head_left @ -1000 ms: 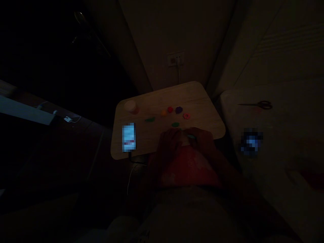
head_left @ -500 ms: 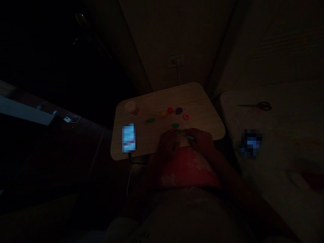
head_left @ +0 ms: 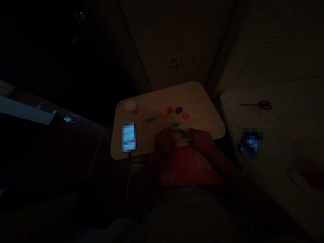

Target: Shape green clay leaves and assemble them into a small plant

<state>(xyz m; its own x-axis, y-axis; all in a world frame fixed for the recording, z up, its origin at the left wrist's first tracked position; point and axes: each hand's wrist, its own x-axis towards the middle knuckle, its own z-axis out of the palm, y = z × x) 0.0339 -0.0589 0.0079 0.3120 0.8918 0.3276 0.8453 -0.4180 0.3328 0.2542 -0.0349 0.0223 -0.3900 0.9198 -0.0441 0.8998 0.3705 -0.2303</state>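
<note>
In dim light, my left hand (head_left: pixel 165 141) rests at the near edge of the small wooden table (head_left: pixel 144 135). Its fingers are loosely bent, with nothing visible in them. My right hand (head_left: pixel 201 139) reaches its index finger to a small green clay-like piece (head_left: pixel 178 130). A teal flat strip (head_left: pixel 187 138) shows between that hand's finger and thumb; its far end is hidden. Just beyond lies another green piece (head_left: pixel 175 125). Farther back are an orange lump (head_left: pixel 164 113), a red ball (head_left: pixel 170 109), a purple lump (head_left: pixel 179 110) and a pink flower-like ring (head_left: pixel 186 116).
A longer green piece (head_left: pixel 150 119) lies left on the table, near a lidded tub (head_left: pixel 131 106). A lit phone (head_left: pixel 129 137) with a cable stands at the left edge. Scissors (head_left: pixel 255 105) and a blurred-out device (head_left: pixel 250 142) lie on the pale surface at right.
My left hand has drawn slightly left, away from the near green piece. My right index finger has extended left onto that piece, and the teal strip has shifted a little left.
</note>
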